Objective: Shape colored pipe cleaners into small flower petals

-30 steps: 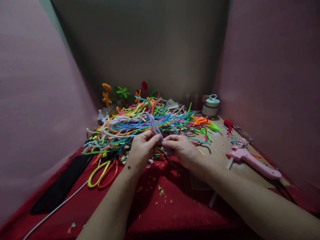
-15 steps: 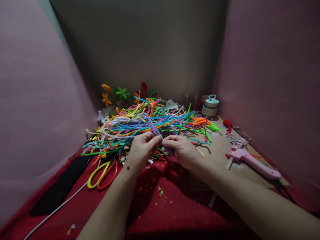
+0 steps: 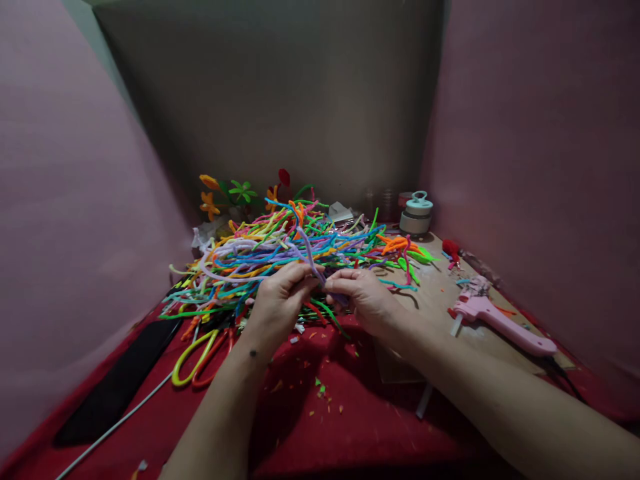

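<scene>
A tangled heap of pipe cleaners (image 3: 280, 250) in many colours lies on the table ahead of me. My left hand (image 3: 277, 303) and my right hand (image 3: 365, 297) meet at the heap's near edge, fingertips pinched together. Between them they grip a lilac pipe cleaner (image 3: 307, 253) that rises in a bend from the pinch into the heap. A bit of purple shows under my right thumb.
Scissors with yellow and orange handles (image 3: 200, 353) lie at my left wrist, beside a black flat object (image 3: 120, 380) and a white cable (image 3: 120, 420). A pink glue gun (image 3: 500, 320) rests on a brown board at right. Tape rolls (image 3: 415, 215) and pipe-cleaner flowers (image 3: 225, 193) stand at the back.
Both hands stay pinched on the lilac pipe cleaner and have shifted only slightly. The view has drifted a little, so the heap sits lower and further left.
</scene>
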`<state>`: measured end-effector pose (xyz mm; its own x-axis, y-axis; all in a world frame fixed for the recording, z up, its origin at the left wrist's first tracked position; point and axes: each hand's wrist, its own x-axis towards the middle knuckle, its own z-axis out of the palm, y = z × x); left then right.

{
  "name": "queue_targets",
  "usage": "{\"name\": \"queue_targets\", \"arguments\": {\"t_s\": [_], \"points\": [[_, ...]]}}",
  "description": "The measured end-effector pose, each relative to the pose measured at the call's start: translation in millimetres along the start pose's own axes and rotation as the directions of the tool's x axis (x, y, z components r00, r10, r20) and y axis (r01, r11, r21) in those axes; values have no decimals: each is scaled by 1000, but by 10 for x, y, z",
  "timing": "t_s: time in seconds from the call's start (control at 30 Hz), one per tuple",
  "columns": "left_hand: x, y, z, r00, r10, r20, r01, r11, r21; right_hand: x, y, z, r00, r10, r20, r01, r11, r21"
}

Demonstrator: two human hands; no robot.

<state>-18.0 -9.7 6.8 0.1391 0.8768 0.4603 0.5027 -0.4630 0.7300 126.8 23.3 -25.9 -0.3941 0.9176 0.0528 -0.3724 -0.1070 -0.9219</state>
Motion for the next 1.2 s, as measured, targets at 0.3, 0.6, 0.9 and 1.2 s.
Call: {"name": "queue_targets", "arguments": {"t_s": [0.3,0.6,0.9,1.2], "points": [[-56,-32,-83,954,285,90,-287,785,549,-62,-119,49,999,13,31,-12,999,-38],[-50,-6,-94,940,326,103,-331,791,515,-48,-108,24,997,-31,76,36,997,-74],[-61,-17,-124,910,388,143,-397,725,563,-53,-129,24,996,-66,62,80,963,-256],[-78,105,-151,965,-233,121,230,972,40,-188,-105,55,743,-559,368,588,282,-758]]}}
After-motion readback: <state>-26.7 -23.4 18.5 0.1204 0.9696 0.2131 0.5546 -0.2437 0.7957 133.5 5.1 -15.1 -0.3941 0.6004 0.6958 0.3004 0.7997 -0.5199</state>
